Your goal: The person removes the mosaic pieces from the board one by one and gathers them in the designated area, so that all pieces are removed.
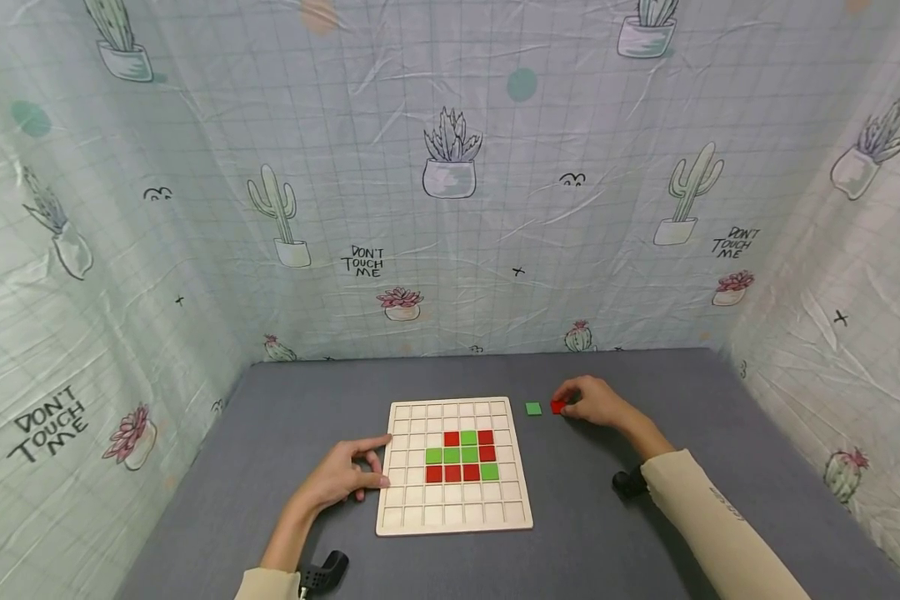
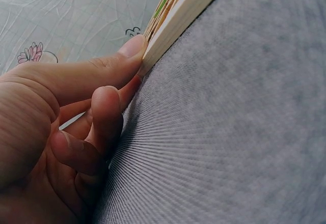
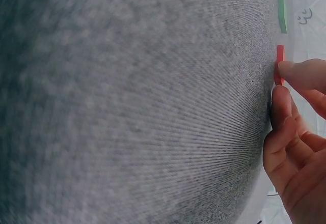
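Note:
A pale wooden grid board (image 1: 412, 508) lies on the table, with several red and green square tiles in its middle cells. My left hand (image 1: 345, 471) is at the board's left edge, thumb and index finger spread apart and touching it. In the left wrist view, the thumb (image 2: 102, 74) presses the board's side (image 2: 173, 30) while the other fingers bend loosely below. Right of the board, my right hand (image 1: 596, 402) pinches a red tile (image 1: 558, 407) at the table surface. The right wrist view shows thumb and fingers at the red tile (image 3: 279, 56).
A loose green tile (image 1: 533, 408) lies between the board and the red tile. The grey table (image 1: 315, 392) meets a cactus-printed curtain (image 1: 450, 250) at the back and sides. Black wrist devices (image 1: 630, 483) hang under both forearms.

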Motion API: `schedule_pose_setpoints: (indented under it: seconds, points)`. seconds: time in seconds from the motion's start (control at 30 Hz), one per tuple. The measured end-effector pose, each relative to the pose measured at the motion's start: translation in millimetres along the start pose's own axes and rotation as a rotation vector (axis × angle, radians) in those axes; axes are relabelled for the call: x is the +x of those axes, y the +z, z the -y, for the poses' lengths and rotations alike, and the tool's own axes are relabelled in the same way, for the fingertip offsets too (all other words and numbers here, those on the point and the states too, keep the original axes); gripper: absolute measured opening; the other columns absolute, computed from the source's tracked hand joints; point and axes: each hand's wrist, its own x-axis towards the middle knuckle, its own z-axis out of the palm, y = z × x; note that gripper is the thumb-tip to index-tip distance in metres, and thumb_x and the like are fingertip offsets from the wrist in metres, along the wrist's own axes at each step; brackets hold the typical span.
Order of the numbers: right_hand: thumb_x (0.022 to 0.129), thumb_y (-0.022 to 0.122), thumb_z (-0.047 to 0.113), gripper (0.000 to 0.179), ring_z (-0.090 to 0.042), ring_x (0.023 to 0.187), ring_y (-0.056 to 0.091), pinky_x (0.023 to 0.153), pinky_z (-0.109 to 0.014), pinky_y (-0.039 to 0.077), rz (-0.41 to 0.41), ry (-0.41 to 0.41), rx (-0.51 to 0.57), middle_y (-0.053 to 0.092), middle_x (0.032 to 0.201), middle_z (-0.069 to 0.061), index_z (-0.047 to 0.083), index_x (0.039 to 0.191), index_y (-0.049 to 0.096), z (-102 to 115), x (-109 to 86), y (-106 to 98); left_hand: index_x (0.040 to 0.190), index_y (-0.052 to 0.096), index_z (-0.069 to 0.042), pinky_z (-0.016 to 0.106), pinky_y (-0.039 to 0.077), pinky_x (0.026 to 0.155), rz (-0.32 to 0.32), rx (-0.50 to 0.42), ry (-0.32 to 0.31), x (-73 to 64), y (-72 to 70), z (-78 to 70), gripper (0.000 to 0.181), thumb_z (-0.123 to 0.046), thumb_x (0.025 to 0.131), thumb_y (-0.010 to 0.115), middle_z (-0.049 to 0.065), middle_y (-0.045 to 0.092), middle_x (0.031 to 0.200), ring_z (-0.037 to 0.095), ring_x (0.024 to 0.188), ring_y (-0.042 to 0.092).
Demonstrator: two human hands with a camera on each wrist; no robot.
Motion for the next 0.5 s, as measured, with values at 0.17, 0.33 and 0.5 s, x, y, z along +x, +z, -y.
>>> schedule_pose_setpoints:
  seconds: [0.17,0.33,0.5]
  points:
    - [0.089,0.073,0.004,0.024,-0.017,0.084,0.064,0.065,-0.031,0.052,0.008,-0.003,0.009,0.075,0.103,-0.013,0.001,0.113,0.076,-1.9,1.0,0.3,0.152,0.050,-0.004,0.032,0.052,0.048,0.001,0.003,-0.003,0.5,-1.3,-0.1,0.077,-0.012,0.084,0.086,0.008,0.066,0.088,0.012,0.051,0.052]
    - [0.089,0.074,0.006,0.024,-0.015,0.082,0.064,0.064,-0.030,0.053,0.012,-0.008,0.029,0.075,0.102,-0.013,0.001,0.112,0.076,-3.2,2.0,0.9,0.152,0.051,-0.002,0.031,0.052,0.048,0.001,0.007,0.004,1.1,-1.1,-1.1,0.077,-0.012,0.084,0.086,0.009,0.066,0.088,0.011,0.052,0.053]
    - [0.087,0.076,0.006,0.025,-0.015,0.084,0.064,0.067,-0.031,0.052,0.009,-0.013,0.022,0.075,0.101,-0.011,0.001,0.112,0.076,-2.8,3.1,1.9,0.152,0.051,-0.002,0.032,0.052,0.048,-0.003,0.003,0.001,-0.3,-0.6,-0.1,0.077,-0.011,0.084,0.085,0.009,0.065,0.087,0.012,0.052,0.052]
